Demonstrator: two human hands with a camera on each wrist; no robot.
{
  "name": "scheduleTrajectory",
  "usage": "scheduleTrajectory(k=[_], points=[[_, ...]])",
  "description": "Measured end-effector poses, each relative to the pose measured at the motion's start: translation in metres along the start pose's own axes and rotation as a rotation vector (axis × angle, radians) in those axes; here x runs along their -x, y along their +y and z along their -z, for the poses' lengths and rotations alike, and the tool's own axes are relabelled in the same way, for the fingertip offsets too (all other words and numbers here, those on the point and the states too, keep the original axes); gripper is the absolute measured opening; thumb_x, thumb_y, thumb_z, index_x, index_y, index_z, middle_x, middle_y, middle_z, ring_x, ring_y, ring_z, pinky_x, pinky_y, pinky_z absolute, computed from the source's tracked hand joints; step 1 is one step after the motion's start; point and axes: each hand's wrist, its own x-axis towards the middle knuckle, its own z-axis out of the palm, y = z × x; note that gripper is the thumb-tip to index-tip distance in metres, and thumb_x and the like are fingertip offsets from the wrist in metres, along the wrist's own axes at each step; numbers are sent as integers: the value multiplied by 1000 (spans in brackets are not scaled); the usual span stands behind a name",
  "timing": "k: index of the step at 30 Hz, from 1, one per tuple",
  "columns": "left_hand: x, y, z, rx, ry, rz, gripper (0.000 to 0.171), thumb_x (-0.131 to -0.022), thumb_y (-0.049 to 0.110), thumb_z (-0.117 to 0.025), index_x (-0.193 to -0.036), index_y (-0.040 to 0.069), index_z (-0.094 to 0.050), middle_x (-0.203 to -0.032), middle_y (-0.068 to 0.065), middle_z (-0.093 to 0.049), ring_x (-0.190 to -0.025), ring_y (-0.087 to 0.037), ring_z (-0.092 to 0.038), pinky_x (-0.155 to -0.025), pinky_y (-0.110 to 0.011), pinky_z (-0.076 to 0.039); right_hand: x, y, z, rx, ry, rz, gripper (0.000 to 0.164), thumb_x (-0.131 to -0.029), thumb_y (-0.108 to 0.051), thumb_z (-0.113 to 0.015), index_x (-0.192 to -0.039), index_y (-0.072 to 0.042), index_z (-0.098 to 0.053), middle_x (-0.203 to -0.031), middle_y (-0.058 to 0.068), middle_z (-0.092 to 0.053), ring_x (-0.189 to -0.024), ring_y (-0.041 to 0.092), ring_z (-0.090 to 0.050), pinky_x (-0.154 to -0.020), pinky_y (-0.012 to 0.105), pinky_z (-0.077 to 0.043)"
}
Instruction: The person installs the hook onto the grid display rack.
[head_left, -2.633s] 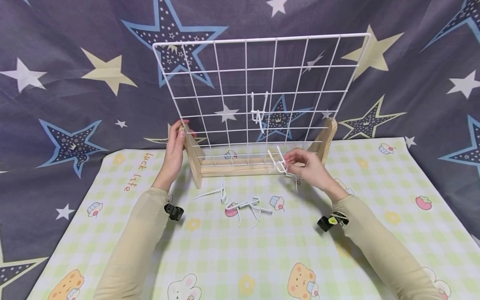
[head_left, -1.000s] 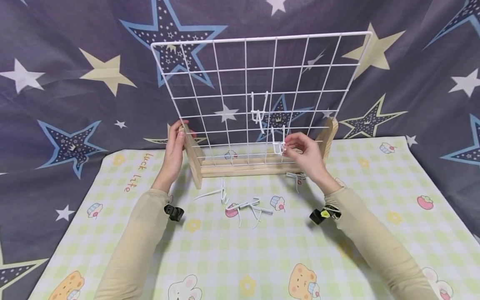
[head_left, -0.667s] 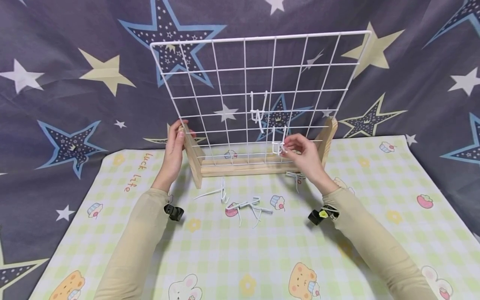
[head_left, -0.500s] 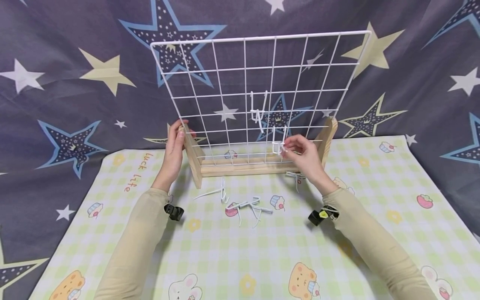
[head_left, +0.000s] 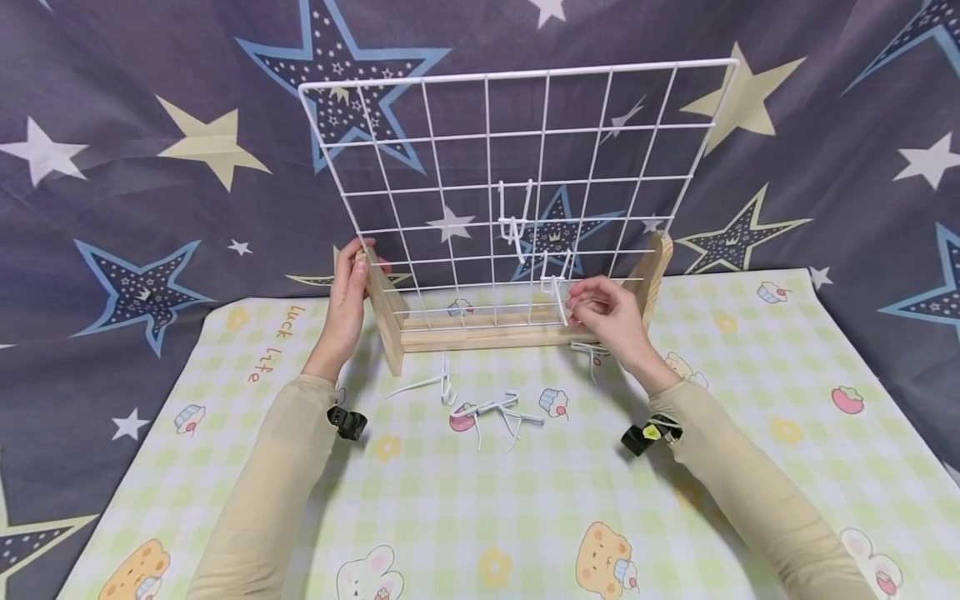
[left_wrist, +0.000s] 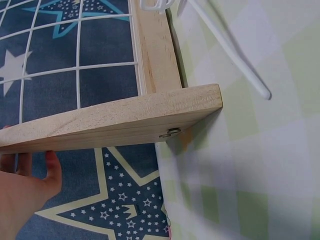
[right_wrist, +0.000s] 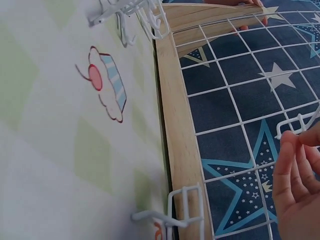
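Note:
A white wire grid panel (head_left: 517, 131) stands upright in a wooden base with side supports. My left hand (head_left: 347, 292) grips the top of the left wooden support (head_left: 386, 308); in the left wrist view its fingers lie against the wood (left_wrist: 112, 122). On the lower right part of the grid hangs a white wire hook (head_left: 553, 283), its prong slanting down toward the front. My right hand (head_left: 611, 317) pinches at this hook, thumb and index fingertips right by the prong; the right wrist view shows the fingertips at the hook's frame (right_wrist: 287, 124). Another hook (head_left: 514, 225) hangs higher, near the grid's middle.
Several loose white hooks lie on the checked tablecloth (head_left: 450, 500): one hook (head_left: 446, 383) at left, a tangled group (head_left: 498, 410) in the middle, and one hook (head_left: 590, 348) below my right hand. A dark star-printed curtain (head_left: 135, 217) hangs behind the grid.
My right hand has lifted the hook from in front of the base up onto the grid, and its prong has swung to point down and forward. My left hand has stayed on the support.

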Motion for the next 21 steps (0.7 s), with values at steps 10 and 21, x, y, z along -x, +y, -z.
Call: scheduleTrajectory(k=[10, 21], points=[[1, 0, 0, -12, 2, 0, 38, -106, 29, -33, -137, 9, -42, -111, -17, -53, -109, -33, -52, -88, -38, -45, 3, 7, 6, 25, -3, -41, 21, -85, 15, -57, -106, 15, -56, -91, 26, -64, -68, 19, -67, -64, 29, -57], [0, 0, 1, -16, 3, 3, 37, -106, 28, -32, -137, 10, -42, -113, -20, -52, -109, -38, -50, -89, -38, -44, 9, 10, 16, 37, -12, -52, 22, -86, 15, -53, -108, 17, -55, -94, 35, -61, -67, 17, -66, -61, 26, -56]])
